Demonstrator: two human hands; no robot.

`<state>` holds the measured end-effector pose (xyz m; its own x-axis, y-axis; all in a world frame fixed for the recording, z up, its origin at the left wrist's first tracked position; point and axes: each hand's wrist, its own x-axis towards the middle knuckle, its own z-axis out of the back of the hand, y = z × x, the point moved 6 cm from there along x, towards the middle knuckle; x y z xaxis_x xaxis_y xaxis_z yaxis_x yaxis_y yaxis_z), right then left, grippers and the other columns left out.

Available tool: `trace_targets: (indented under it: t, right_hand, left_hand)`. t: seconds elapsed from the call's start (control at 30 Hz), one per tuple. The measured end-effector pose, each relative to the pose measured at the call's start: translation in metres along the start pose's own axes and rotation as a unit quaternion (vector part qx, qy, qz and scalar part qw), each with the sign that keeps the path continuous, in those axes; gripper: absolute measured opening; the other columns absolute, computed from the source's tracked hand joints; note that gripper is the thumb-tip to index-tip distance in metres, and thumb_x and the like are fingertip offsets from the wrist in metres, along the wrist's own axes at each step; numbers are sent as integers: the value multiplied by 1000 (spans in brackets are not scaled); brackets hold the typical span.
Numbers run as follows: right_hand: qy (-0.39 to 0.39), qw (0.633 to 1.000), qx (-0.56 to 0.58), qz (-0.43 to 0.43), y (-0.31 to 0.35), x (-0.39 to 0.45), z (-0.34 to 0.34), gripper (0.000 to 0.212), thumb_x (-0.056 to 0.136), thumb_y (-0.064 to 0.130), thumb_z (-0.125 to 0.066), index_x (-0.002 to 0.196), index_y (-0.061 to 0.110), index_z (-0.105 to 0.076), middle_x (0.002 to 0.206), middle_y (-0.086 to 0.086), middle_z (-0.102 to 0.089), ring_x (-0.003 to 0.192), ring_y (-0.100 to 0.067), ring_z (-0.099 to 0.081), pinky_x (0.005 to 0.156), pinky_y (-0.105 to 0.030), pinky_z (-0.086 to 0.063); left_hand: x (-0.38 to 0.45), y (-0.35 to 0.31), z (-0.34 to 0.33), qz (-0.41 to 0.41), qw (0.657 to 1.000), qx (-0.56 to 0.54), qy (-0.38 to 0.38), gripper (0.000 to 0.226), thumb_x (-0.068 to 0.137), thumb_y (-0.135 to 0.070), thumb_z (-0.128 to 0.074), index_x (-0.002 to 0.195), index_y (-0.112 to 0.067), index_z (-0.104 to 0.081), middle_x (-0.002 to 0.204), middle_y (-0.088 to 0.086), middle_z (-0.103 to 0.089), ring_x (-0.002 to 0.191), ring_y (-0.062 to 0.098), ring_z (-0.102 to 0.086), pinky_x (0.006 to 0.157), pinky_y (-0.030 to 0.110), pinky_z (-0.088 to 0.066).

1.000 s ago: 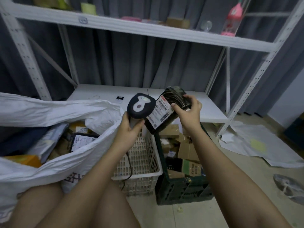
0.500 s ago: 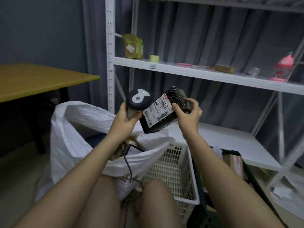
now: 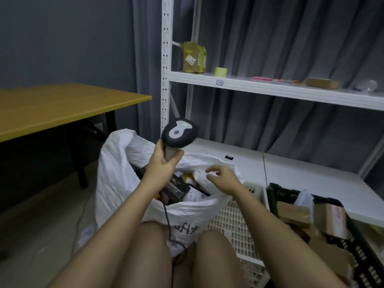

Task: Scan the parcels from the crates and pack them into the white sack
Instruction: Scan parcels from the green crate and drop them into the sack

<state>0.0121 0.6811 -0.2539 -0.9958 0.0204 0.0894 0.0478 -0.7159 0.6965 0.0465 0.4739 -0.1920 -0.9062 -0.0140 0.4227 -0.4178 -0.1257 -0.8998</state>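
My left hand grips the handle of a black and grey barcode scanner, held upright above the white sack. Its cable hangs down between my knees. My right hand hovers over the sack's mouth with loose fingers and holds nothing. A dark parcel lies inside the sack among several other parcels. To the right stand a white crate and a dark green crate holding cardboard parcels.
A white metal shelf rack stands behind the sack, with a taped box and small items on its middle shelf. A wooden table is at the left. My bare knees are in the foreground.
My right hand has let go of the dark parcel, which now lies in the sack. The view has swung left toward the sack. The scanner stays in my left hand.
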Motion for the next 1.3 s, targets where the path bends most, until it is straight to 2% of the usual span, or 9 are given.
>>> trace_targets:
  t: [0.17, 0.4, 0.47, 0.57, 0.67, 0.8, 1.0, 1.13, 1.3]
  right_hand:
    - [-97, 994, 37, 22, -38, -19, 44, 20, 94, 16, -55, 106, 19, -70, 125, 2, -57, 119, -14, -50, 94, -23, -37]
    - [-182, 979, 82, -33, -133, -59, 105, 17, 98, 12, -50, 97, 19, -65, 110, 1, -56, 101, -14, -53, 86, -28, -43]
    - [-195, 974, 94, -61, -165, -73, 119, 16, 99, 11, -50, 98, 19, -64, 106, 2, -57, 98, -14, -55, 86, -25, -46]
    - [-218, 964, 84, -127, -224, -97, 135, 18, 98, 10, -51, 104, 11, -68, 99, 0, -62, 81, -12, -57, 64, -10, -45]
    - [-239, 947, 83, -197, -286, -120, 144, 17, 95, 7, -53, 94, 6, -70, 97, -8, -68, 87, -24, -64, 70, -28, -52]
    - [-229, 931, 58, -279, -356, -151, 144, 16, 93, 4, -55, 98, 1, -71, 93, -6, -64, 87, -17, -57, 70, -20, -39]
    - [-148, 895, -16, -421, -456, -189, 108, 19, 93, 19, -56, 101, 8, -69, 100, -15, -68, 92, -34, -63, 77, -36, -53]
    - [-88, 886, -37, -454, -487, -183, 84, 24, 95, 21, -55, 111, 9, -68, 109, -18, -66, 99, -37, -61, 75, -35, -47]
    - [11, 901, -42, -431, -498, -157, 49, 28, 90, 24, -63, 117, 16, -66, 119, -11, -64, 112, -30, -57, 91, -32, -46]
  left_hand:
    - [-2, -2, -62, -18, 999, -11, 33, 38, 91, -17, -61, 123, -27, -45, 112, -18, -55, 101, -6, -52, 85, 13, -40]
    - [2, -9, -177, -27, 998, -38, 51, 49, 92, -14, -60, 136, -13, -39, 121, -9, -50, 111, 3, -47, 77, -2, -35]
    - [0, -8, -211, -17, 996, -44, 76, 50, 92, -17, -60, 137, -14, -38, 123, -8, -50, 112, 4, -47, 82, 2, -36]
    - [-12, 1, -263, -1, 991, -51, 124, 52, 93, -19, -59, 140, -17, -36, 127, -8, -49, 116, 5, -46, 93, 18, -36]
    - [-31, 20, -313, 30, 982, -61, 177, 47, 94, -19, -58, 136, -21, -37, 123, -11, -47, 113, 3, -44, 90, 16, -36]
    - [-63, 62, -366, 86, 963, -60, 248, 50, 94, -19, -57, 139, -21, -35, 128, -8, -47, 116, 8, -45, 89, 15, -38]
    - [-112, 140, -398, 177, 934, -44, 307, 57, 92, -19, -60, 143, -18, -35, 138, -1, -48, 124, 14, -47, 103, 30, -39]
    - [-139, 187, -395, 236, 912, -43, 332, 49, 92, -17, -60, 135, -24, -40, 126, -15, -53, 111, -3, -52, 97, 21, -41]
    - [-148, 220, -391, 269, 900, -24, 342, 43, 91, -14, -59, 128, -29, -42, 113, -23, -53, 97, -19, -54, 75, 1, -43]
